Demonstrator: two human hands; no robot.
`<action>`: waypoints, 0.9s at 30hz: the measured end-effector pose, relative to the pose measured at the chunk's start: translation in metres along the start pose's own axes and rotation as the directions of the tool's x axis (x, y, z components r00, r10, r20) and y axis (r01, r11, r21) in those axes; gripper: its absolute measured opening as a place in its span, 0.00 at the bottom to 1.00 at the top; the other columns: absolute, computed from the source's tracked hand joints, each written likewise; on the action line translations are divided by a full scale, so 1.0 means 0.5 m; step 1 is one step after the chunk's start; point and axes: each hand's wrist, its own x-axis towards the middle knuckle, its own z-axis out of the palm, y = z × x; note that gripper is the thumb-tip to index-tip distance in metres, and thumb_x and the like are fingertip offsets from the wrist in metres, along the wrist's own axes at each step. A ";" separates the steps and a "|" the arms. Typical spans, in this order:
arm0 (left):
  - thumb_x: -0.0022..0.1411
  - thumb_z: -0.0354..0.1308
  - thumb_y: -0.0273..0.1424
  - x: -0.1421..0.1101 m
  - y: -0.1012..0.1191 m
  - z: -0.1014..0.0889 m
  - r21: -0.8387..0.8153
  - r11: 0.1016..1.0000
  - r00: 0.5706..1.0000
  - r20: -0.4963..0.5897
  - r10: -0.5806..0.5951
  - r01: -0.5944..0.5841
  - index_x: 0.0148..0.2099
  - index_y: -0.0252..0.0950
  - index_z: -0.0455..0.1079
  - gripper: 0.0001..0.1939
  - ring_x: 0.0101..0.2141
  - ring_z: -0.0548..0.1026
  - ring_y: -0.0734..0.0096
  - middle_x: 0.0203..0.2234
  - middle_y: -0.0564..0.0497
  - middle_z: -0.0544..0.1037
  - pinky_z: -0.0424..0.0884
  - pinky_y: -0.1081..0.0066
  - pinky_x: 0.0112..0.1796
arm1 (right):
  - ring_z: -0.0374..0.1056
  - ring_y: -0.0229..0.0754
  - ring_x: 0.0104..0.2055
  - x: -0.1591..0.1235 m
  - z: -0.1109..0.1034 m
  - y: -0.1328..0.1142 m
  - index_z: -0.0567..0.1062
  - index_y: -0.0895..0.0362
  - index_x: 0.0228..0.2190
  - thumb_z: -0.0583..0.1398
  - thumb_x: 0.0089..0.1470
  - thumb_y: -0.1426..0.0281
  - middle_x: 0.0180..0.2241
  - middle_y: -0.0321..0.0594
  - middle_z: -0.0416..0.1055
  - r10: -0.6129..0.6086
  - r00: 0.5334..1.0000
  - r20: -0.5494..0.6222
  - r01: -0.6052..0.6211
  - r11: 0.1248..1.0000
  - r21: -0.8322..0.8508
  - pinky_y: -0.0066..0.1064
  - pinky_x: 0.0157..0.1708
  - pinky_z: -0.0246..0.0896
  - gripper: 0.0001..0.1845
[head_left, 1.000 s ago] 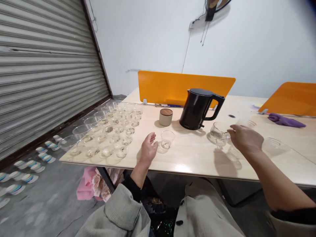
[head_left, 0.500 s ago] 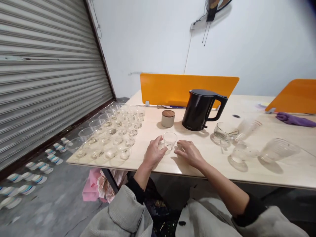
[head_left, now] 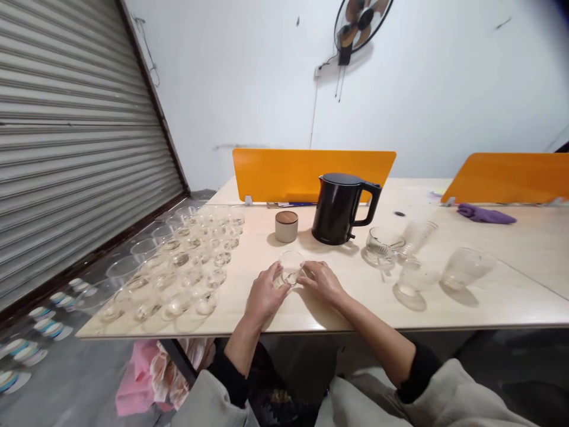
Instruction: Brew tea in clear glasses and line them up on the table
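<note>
A small clear cup stands upright on the table near its front edge, with a few dark bits at its bottom. My left hand curves round the cup's left side, thumb at the front. On the other side, my right hand holds it with the fingertips. Behind the cup sit a grey canister with a wooden lid and a black electric kettle, handle to the right. Rows of similar clear cups fill the table's left end, dark bits in many of them.
To the right are a ribbed glass bowl, a stack of clear cups lying tilted and a purple cloth. Orange dividers rise at the back. White tubs stand on the floor at left, beside a pink bag.
Both hands have closed in on the clear cup, and the right fingers, earlier apart from it, now touch it. The camera view has turned a little right and tilted up.
</note>
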 end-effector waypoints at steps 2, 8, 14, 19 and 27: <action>0.61 0.62 0.33 -0.001 -0.008 0.001 -0.043 0.999 0.999 -0.043 -0.019 0.018 0.67 0.39 0.65 0.32 0.58 0.75 0.54 0.60 0.41 0.76 0.70 0.56 0.60 | 0.69 0.53 0.55 -0.007 -0.012 0.017 0.77 0.55 0.53 0.63 0.60 0.60 0.54 0.47 0.77 0.020 1.000 -0.014 -0.020 0.999 -0.035 0.40 0.55 0.60 0.22; 0.71 0.50 0.33 -0.013 -0.037 -0.022 0.399 0.916 0.994 -0.069 0.089 -0.054 0.69 0.32 0.63 0.27 0.67 0.63 0.50 0.66 0.37 0.68 0.57 0.50 0.67 | 0.60 0.57 0.66 -0.049 -0.033 0.061 0.71 0.60 0.61 0.60 0.63 0.60 0.65 0.54 0.67 0.054 0.996 -0.073 -0.068 0.974 -0.215 0.45 0.64 0.55 0.29; 0.74 0.46 0.37 -0.021 -0.037 -0.026 0.704 0.710 0.995 0.085 -0.043 -0.029 0.72 0.30 0.59 0.29 0.72 0.52 0.44 0.72 0.38 0.57 0.49 0.45 0.68 | 0.49 0.58 0.73 -0.061 -0.011 0.066 0.64 0.62 0.66 0.53 0.68 0.56 0.70 0.56 0.56 0.099 0.995 -0.001 -0.095 0.954 -0.283 0.54 0.70 0.41 0.33; 0.74 0.44 0.40 -0.019 -0.020 -0.029 0.698 0.715 0.989 0.126 -0.071 -0.037 0.72 0.31 0.59 0.30 0.72 0.50 0.44 0.72 0.38 0.55 0.48 0.44 0.69 | 0.45 0.58 0.75 -0.069 -0.010 0.076 0.62 0.65 0.67 0.49 0.69 0.55 0.72 0.56 0.54 0.139 0.990 0.030 -0.123 0.942 -0.311 0.56 0.70 0.39 0.36; 0.74 0.45 0.41 -0.019 -0.018 -0.029 0.679 0.734 0.990 0.119 -0.071 -0.029 0.72 0.31 0.59 0.31 0.72 0.49 0.44 0.72 0.38 0.54 0.47 0.44 0.69 | 0.41 0.58 0.76 -0.072 -0.002 0.086 0.59 0.64 0.70 0.48 0.68 0.52 0.72 0.58 0.50 0.149 0.987 0.054 -0.123 0.934 -0.336 0.57 0.71 0.36 0.39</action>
